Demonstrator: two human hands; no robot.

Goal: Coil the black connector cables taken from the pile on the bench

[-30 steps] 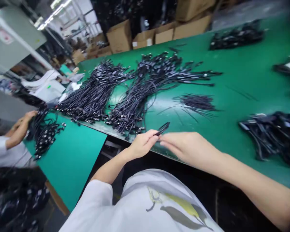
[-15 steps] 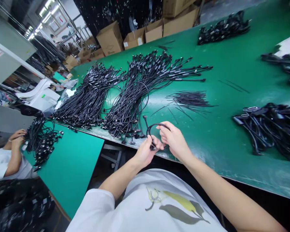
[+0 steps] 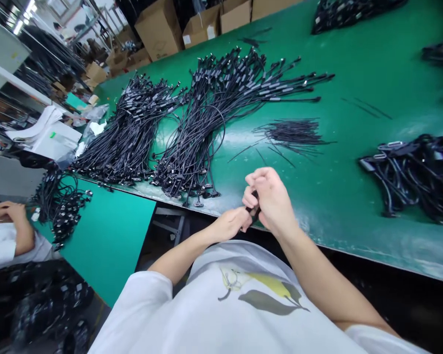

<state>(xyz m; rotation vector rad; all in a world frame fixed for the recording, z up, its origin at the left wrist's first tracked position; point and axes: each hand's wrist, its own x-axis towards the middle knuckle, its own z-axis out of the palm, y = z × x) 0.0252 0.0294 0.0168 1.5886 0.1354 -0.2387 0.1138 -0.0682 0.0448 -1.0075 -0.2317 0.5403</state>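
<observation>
My left hand [image 3: 232, 222] and my right hand [image 3: 268, 196] meet over the table's near edge, both with curled fingers. Between them shows part of a black cable [image 3: 254, 200], mostly hidden by the fingers. Beyond my right hand lies a bunch of thin black ties [image 3: 293, 132], with a few strewn around it. To the left, a large heap of black cables [image 3: 203, 123] with connectors on their ends spreads over the green table [image 3: 335, 187]. A second cable heap [image 3: 121, 132] lies farther left.
Bundled cables [image 3: 417, 172] lie at the right, another bundle [image 3: 350, 14] at the far edge. Cardboard boxes [image 3: 160, 29] stand behind the table. At left, a co-worker's hands [image 3: 10, 212] are near a cable pile [image 3: 64, 211] on a lower green tabletop [image 3: 107, 236].
The cable loop that stood out above my hands is now gathered within them. My right hand has turned over and its fingers have curled in. The view has tilted down slightly.
</observation>
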